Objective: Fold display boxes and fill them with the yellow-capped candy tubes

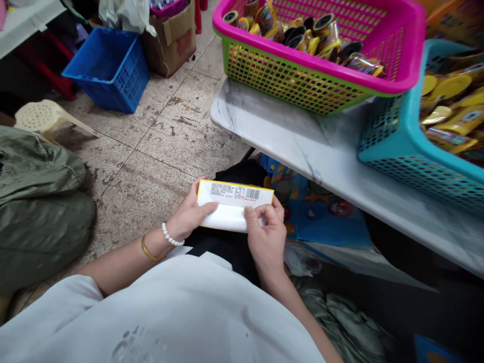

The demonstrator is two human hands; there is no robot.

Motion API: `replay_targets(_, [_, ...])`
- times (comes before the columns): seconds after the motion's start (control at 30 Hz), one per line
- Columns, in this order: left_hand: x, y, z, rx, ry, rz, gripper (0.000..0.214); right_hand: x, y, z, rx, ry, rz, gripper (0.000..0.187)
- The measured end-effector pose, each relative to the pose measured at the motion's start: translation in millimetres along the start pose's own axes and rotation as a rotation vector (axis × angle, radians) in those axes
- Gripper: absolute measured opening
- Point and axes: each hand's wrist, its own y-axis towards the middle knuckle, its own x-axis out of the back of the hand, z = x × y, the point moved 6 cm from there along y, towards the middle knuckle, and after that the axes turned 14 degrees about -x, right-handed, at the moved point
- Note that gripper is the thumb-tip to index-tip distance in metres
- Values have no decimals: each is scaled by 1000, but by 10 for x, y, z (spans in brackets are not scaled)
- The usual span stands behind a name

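Observation:
A flat white cardboard box (230, 206) with yellow edges, small print and a barcode is held over my lap. My left hand (192, 209) grips its left end, the thumb lying on the white face and the fingers behind. Round that wrist are a pearl bracelet and a gold bangle. My right hand (267, 227) holds the right end, with thumb and curled index finger on the lower white panel and other fingers behind the edge. The far side of the box is hidden.
A marbled table (287, 126) at right carries a pink-and-green basket (280, 75) and a turquoise basket (412, 136), both holding yellow packaged items. On the floor stand a blue crate (132, 75), a cardboard box (174, 45) and a cream stool (41, 116). Green sacks (45, 217) lie left.

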Motion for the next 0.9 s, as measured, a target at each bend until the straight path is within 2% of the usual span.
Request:
replay_targets(0.1, [44,23,-14,-15,31,-43,76,-28,-45,22,64,68,98,21])
replay_targets(0.17, [46,23,-21,-13,19,-32,75,-23,-64,14,83,106,151,16])
replay_targets(0.33, [-18,-21,-25,-3,-19,70,101,27,-6,-80,39,33,8,21])
replay_targets(0.43, [-34,-18,-15,-22,-13,103,113,-23,12,-79,73,-16,-37,21])
replay_targets(0.53, [2,29,15,-49,20,64,106,-57,-28,-87,111,-7,-90,13])
replay_targets(0.57, [17,47,28,-58,37,45,101,-65,-49,-99,123,25,-94,16])
replay_targets(0.6, [33,62,38,-66,52,23,96,-71,-70,-113,137,77,-85,27])
replay_targets(0.67, [55,75,37,-79,68,-19,90,-56,-99,-142,155,192,-55,58])
replay_targets(0.73, [48,50,-33,-119,63,-34,87,-4,-90,-166,108,235,-18,78])
replay_targets(0.8, [9,-19,-188,-193,77,0,79,75,-54,-156,-3,229,73,79])
replay_targets(0.9, [-35,-201,-521,-372,105,57,58,272,-42,15,-123,365,263,63])
